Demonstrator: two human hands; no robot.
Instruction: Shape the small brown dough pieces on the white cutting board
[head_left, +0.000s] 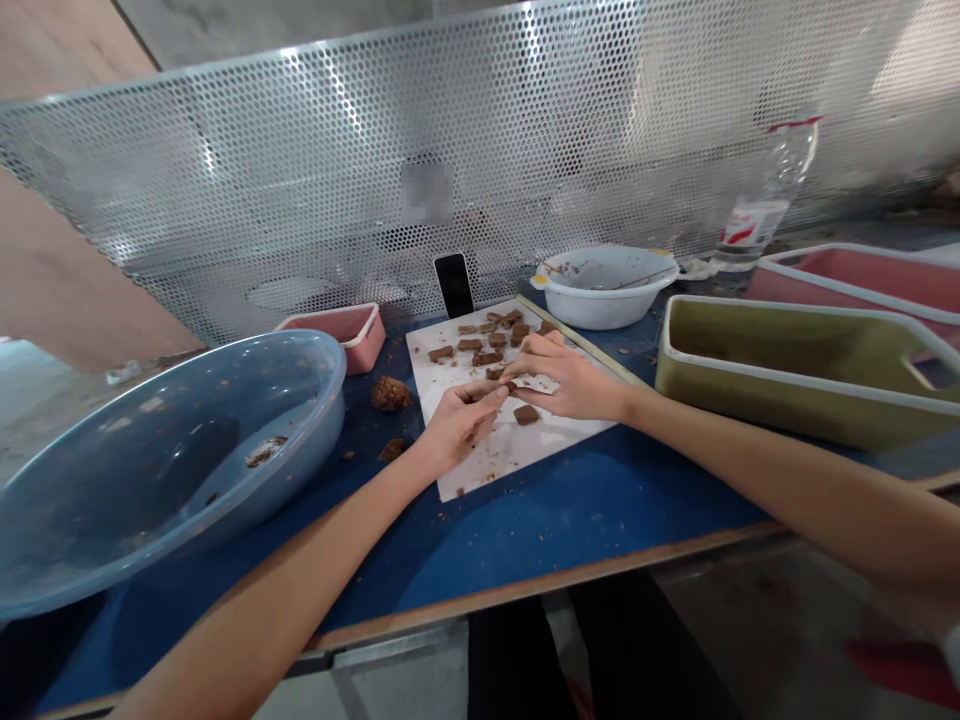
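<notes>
Over the white sheet, my left hand and my right hand meet with fingertips pinched together. Between them is a small brown piece, mostly covered by the fingers; its material looks like clay or dough, but I cannot tell which. Just below my right hand lies a flat brown block on the sheet. Several similar brown blocks are spread beyond my hands, with crumbs among them. Left of the sheet, two rough brown lumps sit on the blue table, a larger one and a smaller one.
A large blue basin stands at the left, near a small pink box. A phone leans against the perforated metal screen. Rightward are a white basin, an olive bin, a pink bin and a bottle.
</notes>
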